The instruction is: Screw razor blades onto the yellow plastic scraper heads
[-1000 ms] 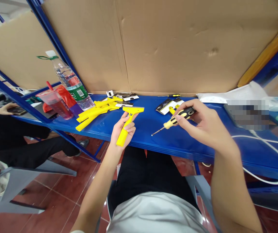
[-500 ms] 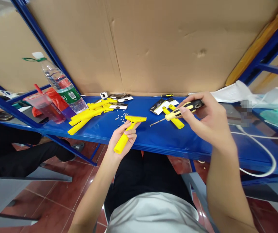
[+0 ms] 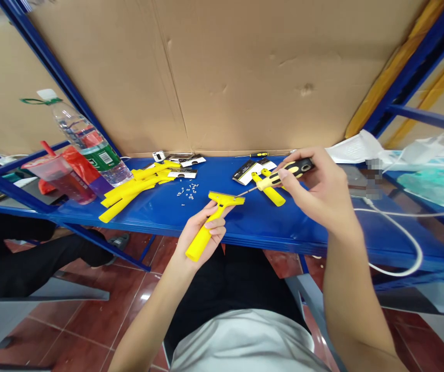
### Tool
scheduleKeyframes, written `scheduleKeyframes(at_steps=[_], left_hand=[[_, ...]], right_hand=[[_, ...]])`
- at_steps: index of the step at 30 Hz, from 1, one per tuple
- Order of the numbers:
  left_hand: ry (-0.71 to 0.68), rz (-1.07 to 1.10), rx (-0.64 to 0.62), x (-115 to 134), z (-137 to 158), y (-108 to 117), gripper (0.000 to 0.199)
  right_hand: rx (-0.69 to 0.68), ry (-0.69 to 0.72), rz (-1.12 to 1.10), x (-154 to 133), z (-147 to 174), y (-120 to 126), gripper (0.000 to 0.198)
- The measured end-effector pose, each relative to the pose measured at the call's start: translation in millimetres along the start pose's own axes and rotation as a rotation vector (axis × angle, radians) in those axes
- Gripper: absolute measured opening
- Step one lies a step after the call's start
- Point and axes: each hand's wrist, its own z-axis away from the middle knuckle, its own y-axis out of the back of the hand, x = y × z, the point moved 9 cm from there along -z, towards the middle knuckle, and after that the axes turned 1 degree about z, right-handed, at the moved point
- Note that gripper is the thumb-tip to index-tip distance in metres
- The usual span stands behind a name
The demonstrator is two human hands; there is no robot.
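Note:
My left hand [image 3: 202,235] is closed around a yellow scraper [image 3: 201,242], its wide head turned up and away from me. A screwdriver [image 3: 284,176] with a yellow and black handle is gripped in my right hand [image 3: 318,191]. Its tip meets the scraper's head at the right of the neck; whether a screw sits there is too small to tell. Small screws [image 3: 189,191] lie scattered on the blue table [image 3: 214,173] behind my left hand. Beyond the screwdriver lie yellow scraper handles [image 3: 274,196], partly hidden by my right hand.
A pile of yellow scraper handles [image 3: 129,191] lies left, near a tilted water bottle [image 3: 90,139] and a red drink cup [image 3: 63,178]. Black-and-white packets [image 3: 247,171] and another screwdriver [image 3: 258,154] lie at the back. A white cable [image 3: 415,258] loops at right.
The scraper has turned and moved slightly right and nearer me. The screwdriver's tip, apart from it before, now touches its head. The view has shifted a little.

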Motion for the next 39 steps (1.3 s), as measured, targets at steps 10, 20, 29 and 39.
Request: scheduleKeyframes(at_steps=[10, 20, 29, 39], left_hand=[[-0.006, -0.007, -0.049, 0.9, 0.3, -1.9, 0.037], [-0.017, -0.034, -0.014, 2.4, -0.5, -0.3, 0.038], [-0.025, -0.047, 0.004, 3.0, 0.3, -1.4, 0.041], [-0.094, -0.063, -0.011, 12.7, -2.2, 2.2, 0.034]], right_hand=[[-0.019, -0.022, 0.006, 2.9, 0.3, -3.2, 0.022], [-0.002, 0.007, 0.000, 0.6, -0.9, -1.2, 0.022], [-0.005, 0.034, 0.027, -2.4, -0.5, -0.4, 0.022], [0.041, 0.050, -0.024, -1.3, 0.7, 3.5, 0.023]])
